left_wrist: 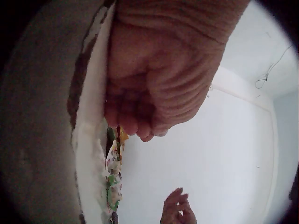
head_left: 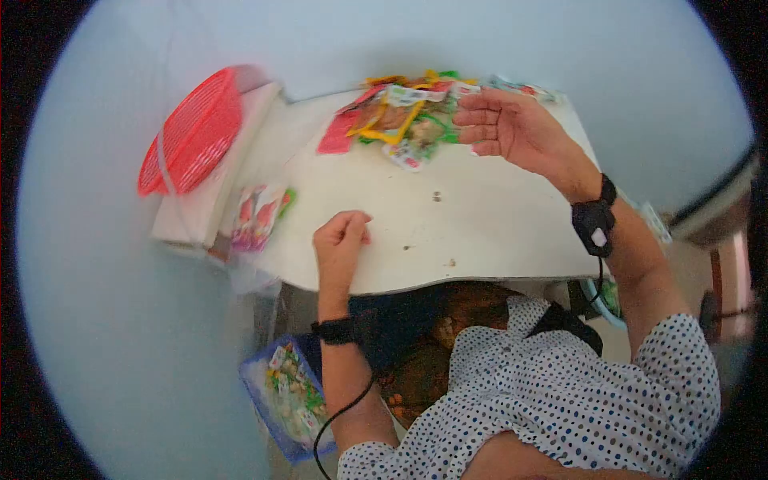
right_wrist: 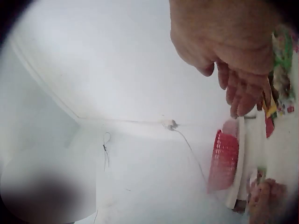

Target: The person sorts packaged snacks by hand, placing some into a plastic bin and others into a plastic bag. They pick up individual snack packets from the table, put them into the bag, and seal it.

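My left hand (head_left: 342,234) rests near the front edge of the white table (head_left: 480,200), its fingers curled in toward the palm with nothing showing in them. The same curled left hand (left_wrist: 145,93) fills the upper part of the left wrist view. My right hand (head_left: 516,132) is raised at the right side of a pile of colourful food packets (head_left: 400,112), overlapping it in the head view. Its fingers are extended and close together, and it holds nothing. In the right wrist view, the right hand (right_wrist: 233,56) shows its fingers slightly bent.
A red plastic basket (head_left: 196,136) leans on a white box-like ledge (head_left: 180,216) at the left. Beside it lie pink-and-white packets (head_left: 256,214). Below the table, a blue basket (head_left: 254,380) holds more packets. Several small dark marks dot the tabletop. A wall stands behind.
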### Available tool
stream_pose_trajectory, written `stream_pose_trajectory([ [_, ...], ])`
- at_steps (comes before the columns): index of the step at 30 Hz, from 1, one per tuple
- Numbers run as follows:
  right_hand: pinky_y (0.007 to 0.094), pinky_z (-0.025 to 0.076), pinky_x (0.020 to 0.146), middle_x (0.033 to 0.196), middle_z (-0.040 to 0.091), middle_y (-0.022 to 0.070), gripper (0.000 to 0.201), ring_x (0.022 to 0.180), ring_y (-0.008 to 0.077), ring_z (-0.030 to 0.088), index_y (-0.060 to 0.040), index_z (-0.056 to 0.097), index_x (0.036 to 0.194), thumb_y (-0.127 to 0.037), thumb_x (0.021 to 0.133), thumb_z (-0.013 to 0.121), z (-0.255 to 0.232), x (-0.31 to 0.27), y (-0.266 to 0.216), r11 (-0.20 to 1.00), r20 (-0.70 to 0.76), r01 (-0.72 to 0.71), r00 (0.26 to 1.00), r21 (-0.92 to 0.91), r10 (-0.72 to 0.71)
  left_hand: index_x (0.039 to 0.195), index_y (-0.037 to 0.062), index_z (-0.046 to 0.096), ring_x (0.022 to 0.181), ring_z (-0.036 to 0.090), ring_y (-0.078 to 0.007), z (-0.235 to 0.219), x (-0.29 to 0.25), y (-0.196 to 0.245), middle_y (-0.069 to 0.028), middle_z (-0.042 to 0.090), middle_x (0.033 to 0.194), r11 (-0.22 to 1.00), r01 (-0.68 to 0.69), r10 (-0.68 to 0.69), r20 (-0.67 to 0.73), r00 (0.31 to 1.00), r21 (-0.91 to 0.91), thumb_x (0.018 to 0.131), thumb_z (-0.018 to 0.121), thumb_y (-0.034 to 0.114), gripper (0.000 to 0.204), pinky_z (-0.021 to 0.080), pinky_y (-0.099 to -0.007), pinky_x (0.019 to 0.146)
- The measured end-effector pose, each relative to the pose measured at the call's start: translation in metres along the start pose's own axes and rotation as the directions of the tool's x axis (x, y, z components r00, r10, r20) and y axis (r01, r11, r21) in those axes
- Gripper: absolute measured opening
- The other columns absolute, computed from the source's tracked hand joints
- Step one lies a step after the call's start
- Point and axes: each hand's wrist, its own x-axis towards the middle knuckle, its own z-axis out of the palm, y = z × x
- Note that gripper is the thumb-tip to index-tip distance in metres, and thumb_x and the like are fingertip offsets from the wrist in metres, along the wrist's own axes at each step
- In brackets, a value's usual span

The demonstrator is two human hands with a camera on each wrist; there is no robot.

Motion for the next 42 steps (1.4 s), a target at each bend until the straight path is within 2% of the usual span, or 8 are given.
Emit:
stream_pose_trajectory([
  [6, 0.0363, 0.057, 0.078, 0.099, 0.069, 0.0133, 0.029, 0.090, 0.0258, 0.069, -0.0030, 0.063, 0.103, -0.028, 0.097, 0.049, 0.042, 0.075, 0.051, 0.995, 0.211, -0.084, 0.975, 0.048, 0.072, 0.087, -0.0005, 0.068, 0.061, 0.052, -0.0061, -0.008, 0.007, 0.008, 0.0008, 0.058, 0.066, 0.976, -0.072, 0.076, 0.015, 0.997, -0.207, 0.094, 0.057, 0.014, 0.019, 0.042, -0.0221, 0.058],
  [9, 0.0370, 0.056, 0.076, 0.099, 0.070, 0.0149, 0.032, 0.089, 0.0281, 0.069, -0.0016, 0.063, 0.105, -0.030, 0.098, 0.048, 0.055, 0.088, 0.084, 0.972, 0.085, -0.210, 0.976, 0.104, 0.202, 0.087, -0.0004, 0.068, 0.061, 0.052, -0.0064, -0.012, 0.006, 0.010, 0.0010, 0.058, 0.066, 0.966, -0.065, 0.070, 0.009, 0.998, -0.251, 0.094, 0.057, 0.015, 0.020, 0.043, -0.0220, 0.059],
  [12, 0.0398, 0.054, 0.082, 0.100, 0.067, 0.0153, 0.035, 0.091, 0.0291, 0.067, -0.0012, 0.060, 0.107, -0.033, 0.097, 0.050, 0.062, 0.090, 0.106, 0.954, 0.133, -0.272, 0.958, 0.123, 0.256, 0.087, -0.0003, 0.068, 0.061, 0.052, -0.0066, -0.014, 0.004, 0.010, 0.0011, 0.058, 0.066, 0.959, -0.054, 0.055, -0.003, 0.998, -0.279, 0.094, 0.058, 0.015, 0.020, 0.043, -0.0221, 0.059],
  [27, 0.0392, 0.052, 0.086, 0.100, 0.066, 0.0162, 0.037, 0.093, 0.0292, 0.066, 0.0008, 0.059, 0.108, -0.032, 0.098, 0.048, 0.063, 0.090, 0.113, 0.934, 0.250, -0.307, 0.933, 0.182, 0.258, 0.085, -0.0008, 0.067, 0.061, 0.054, -0.0075, -0.015, 0.004, 0.015, -0.0005, 0.061, 0.068, 0.975, 0.005, -0.016, -0.045, 0.999, -0.224, 0.095, 0.057, 0.016, 0.022, 0.044, -0.0225, 0.059],
  [30, 0.0381, 0.052, 0.086, 0.100, 0.067, 0.0151, 0.037, 0.093, 0.0276, 0.066, 0.0007, 0.061, 0.108, -0.032, 0.098, 0.048, 0.064, 0.090, 0.110, 0.928, 0.244, -0.319, 0.932, 0.192, 0.269, 0.089, -0.0012, 0.068, 0.064, 0.056, -0.0083, -0.022, 0.017, 0.028, -0.0019, 0.063, 0.071, 0.994, 0.097, -0.089, 0.122, 0.989, -0.056, 0.093, 0.059, 0.017, 0.020, 0.046, -0.0234, 0.062],
  [33, 0.0383, 0.052, 0.085, 0.097, 0.067, 0.0145, 0.037, 0.091, 0.0273, 0.066, 0.0007, 0.062, 0.107, -0.032, 0.097, 0.049, 0.061, 0.089, 0.110, 0.912, 0.240, -0.336, 0.929, 0.234, 0.281, 0.095, -0.0009, 0.068, 0.066, 0.060, -0.0109, -0.024, 0.042, 0.038, -0.0055, 0.067, 0.076, 0.860, -0.140, 0.157, 0.007, 0.988, 0.491, 0.090, 0.062, 0.017, 0.019, 0.049, -0.0248, 0.065],
  [37, 0.0387, 0.053, 0.082, 0.095, 0.067, 0.0143, 0.036, 0.088, 0.0272, 0.067, 0.0007, 0.062, 0.105, -0.032, 0.097, 0.050, 0.064, 0.093, 0.114, 0.917, 0.252, -0.328, 0.929, 0.226, 0.271, 0.102, -0.0016, 0.066, 0.086, 0.066, -0.0326, -0.041, 0.107, 0.027, -0.0191, 0.068, 0.095, 0.715, -0.220, 0.416, -0.151, 0.897, 0.663, 0.080, 0.063, 0.006, 0.024, 0.051, -0.0396, 0.080],
  [42, 0.0396, 0.054, 0.078, 0.093, 0.065, 0.0138, 0.034, 0.085, 0.0271, 0.067, -0.0014, 0.060, 0.102, -0.034, 0.093, 0.056, 0.067, 0.091, 0.117, 0.914, 0.256, -0.318, 0.933, 0.252, 0.254, 0.122, -0.0030, 0.054, 0.115, 0.053, -0.0377, -0.055, 0.163, -0.016, -0.0227, 0.058, 0.120, 0.554, -0.067, 0.446, -0.228, 0.866, 0.830, 0.077, 0.063, 0.004, 0.046, 0.041, -0.0437, 0.099],
])
